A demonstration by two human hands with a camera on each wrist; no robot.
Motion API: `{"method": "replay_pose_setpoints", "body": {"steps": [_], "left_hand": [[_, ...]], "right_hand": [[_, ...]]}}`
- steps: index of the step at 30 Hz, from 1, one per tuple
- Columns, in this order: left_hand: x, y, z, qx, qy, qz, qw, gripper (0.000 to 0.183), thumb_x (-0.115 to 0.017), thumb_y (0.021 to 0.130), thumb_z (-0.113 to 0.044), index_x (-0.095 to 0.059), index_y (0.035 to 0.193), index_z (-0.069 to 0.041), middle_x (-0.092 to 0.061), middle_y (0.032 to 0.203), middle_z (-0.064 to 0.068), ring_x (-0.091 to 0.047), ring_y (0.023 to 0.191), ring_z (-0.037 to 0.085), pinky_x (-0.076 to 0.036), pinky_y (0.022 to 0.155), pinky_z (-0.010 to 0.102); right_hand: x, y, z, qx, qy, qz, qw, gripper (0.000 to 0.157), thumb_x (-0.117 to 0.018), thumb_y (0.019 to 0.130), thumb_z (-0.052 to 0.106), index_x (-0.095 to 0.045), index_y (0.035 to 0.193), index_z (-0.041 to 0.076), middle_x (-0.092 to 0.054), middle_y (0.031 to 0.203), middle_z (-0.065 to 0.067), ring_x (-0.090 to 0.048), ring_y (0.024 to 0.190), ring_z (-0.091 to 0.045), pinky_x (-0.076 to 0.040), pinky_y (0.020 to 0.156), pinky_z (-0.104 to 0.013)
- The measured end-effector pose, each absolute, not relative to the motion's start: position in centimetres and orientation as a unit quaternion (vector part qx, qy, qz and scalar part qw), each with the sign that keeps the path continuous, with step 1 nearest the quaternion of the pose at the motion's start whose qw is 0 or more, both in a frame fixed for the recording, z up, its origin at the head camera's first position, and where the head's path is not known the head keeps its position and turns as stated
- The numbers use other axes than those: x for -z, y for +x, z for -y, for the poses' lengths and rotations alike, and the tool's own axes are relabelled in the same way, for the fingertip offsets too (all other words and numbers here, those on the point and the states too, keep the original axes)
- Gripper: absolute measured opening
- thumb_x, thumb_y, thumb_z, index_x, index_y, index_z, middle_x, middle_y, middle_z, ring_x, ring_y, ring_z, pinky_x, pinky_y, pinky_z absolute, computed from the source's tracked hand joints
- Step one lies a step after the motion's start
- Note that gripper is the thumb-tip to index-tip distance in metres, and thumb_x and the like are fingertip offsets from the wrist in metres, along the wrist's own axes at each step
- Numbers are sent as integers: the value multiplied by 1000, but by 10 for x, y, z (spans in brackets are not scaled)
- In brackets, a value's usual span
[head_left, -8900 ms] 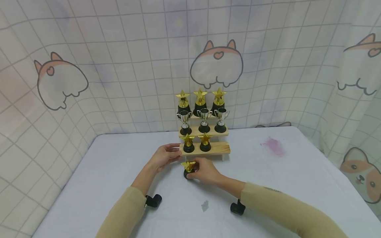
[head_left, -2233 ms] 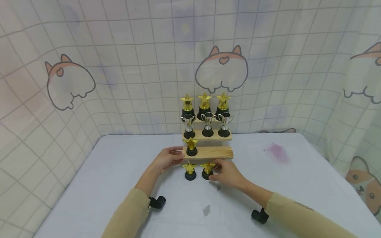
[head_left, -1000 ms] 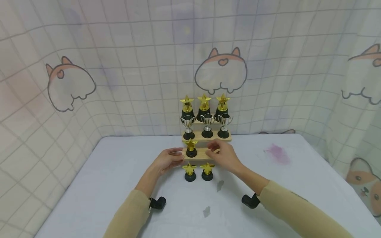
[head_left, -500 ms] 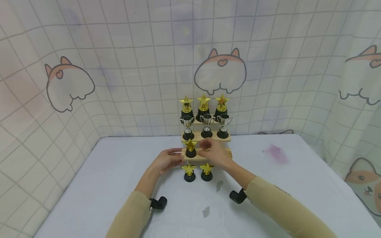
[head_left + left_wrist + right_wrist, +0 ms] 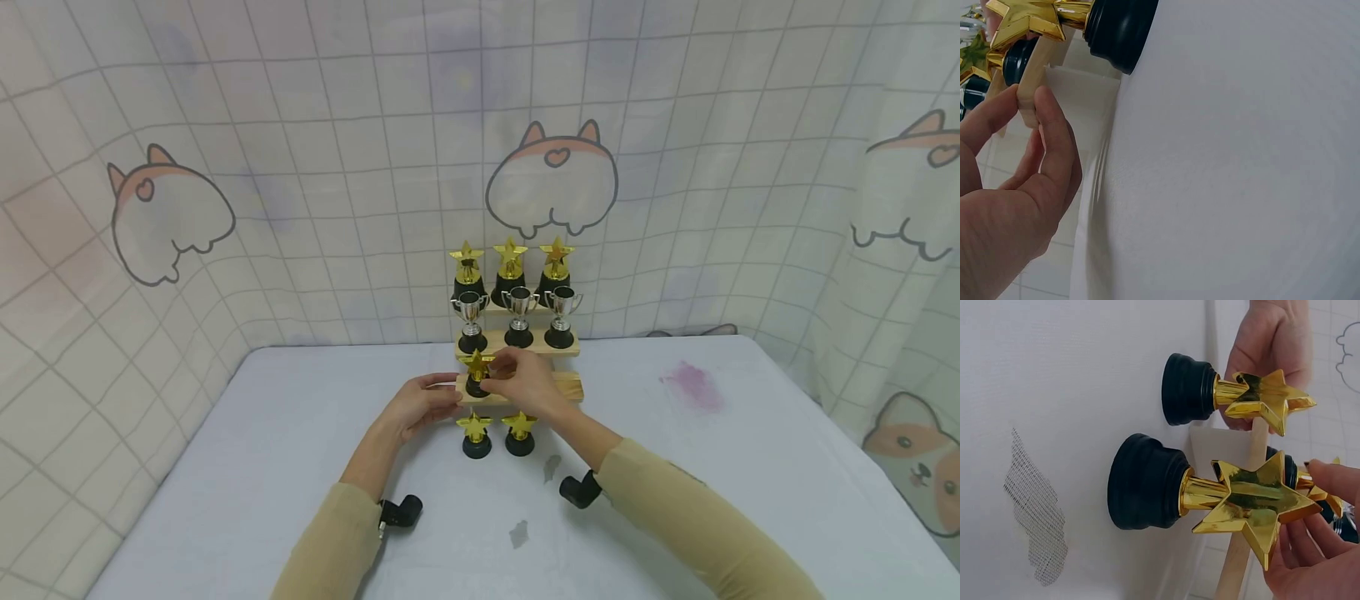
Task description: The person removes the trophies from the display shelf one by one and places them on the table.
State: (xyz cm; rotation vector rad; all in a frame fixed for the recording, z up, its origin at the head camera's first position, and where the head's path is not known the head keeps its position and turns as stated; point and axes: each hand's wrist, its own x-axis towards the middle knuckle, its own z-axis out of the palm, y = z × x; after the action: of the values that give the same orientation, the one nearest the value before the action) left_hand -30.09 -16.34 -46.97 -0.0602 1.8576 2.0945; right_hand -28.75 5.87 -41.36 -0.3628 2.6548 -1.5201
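My left hand [image 5: 420, 406] pinches the left end of the lowest wooden shelf [image 5: 568, 386], thumb on top and fingers below, as the left wrist view shows. On that shelf stands one small gold star trophy [image 5: 476, 364] with a black base. My right hand [image 5: 528, 385] reaches over the shelf and holds this trophy between thumb and fingers. In the right wrist view its thumb [image 5: 1335, 481] lies by the gold stem. Two matching star trophies, a left one [image 5: 476, 446] and a right one [image 5: 519, 442], stand upright on the table in front of the shelf.
Behind, three silver cup trophies [image 5: 519, 310] stand on the middle shelf [image 5: 540, 342]. Three larger gold star trophies [image 5: 510, 271] fill the top tier. The white-covered table [image 5: 315, 433] meets a tiled-print curtain [image 5: 360, 208] at the back.
Two star trophies went from the lowest shelf to the table in turn. My right hand then moved up and left to the one on the shelf. My left hand stayed on the shelf end.
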Motion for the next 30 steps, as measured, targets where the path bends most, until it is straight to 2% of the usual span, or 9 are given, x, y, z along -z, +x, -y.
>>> {"method": "replay_pose_setpoints", "body": {"steps": [5, 12, 21, 30], "left_hand": [[469, -300, 163, -737, -20, -655, 167, 53, -68, 95, 2, -50, 144, 6, -65, 124, 21, -69, 98, 22, -58, 90, 35], [468, -298, 160, -735, -21, -658, 162, 55, -66, 94, 2, -48, 145, 5, -64, 125, 21, -68, 98, 22, -59, 88, 33], [467, -298, 159, -736, -21, -658, 158, 55, -66, 93, 3, -48, 145, 5, -64, 123, 21, -68, 96, 21, -59, 87, 33], [467, -298, 159, -732, -26, -662, 158, 54, -66, 93, 3, -49, 145, 4, -65, 124, 20, -68, 96, 21, -59, 88, 33]], "right_hand": [[417, -290, -55, 465, -130, -875, 34, 40, -81, 90, 18, -66, 123, 0, -70, 113, -13, -65, 101, -24, -58, 86, -37], [420, -291, -50, 452, -128, -882, 25, 38, -82, 89, 19, -68, 119, 1, -71, 107, -9, -66, 94, -21, -59, 80, -34], [419, -291, -45, 440, -116, -890, 22, 35, -82, 90, 20, -69, 117, 2, -71, 104, -8, -66, 94, -21, -58, 80, -34], [425, -292, -44, 438, -122, -890, 22, 33, -81, 91, 19, -70, 117, 2, -71, 101, -6, -65, 89, -19, -58, 75, -31]]}}
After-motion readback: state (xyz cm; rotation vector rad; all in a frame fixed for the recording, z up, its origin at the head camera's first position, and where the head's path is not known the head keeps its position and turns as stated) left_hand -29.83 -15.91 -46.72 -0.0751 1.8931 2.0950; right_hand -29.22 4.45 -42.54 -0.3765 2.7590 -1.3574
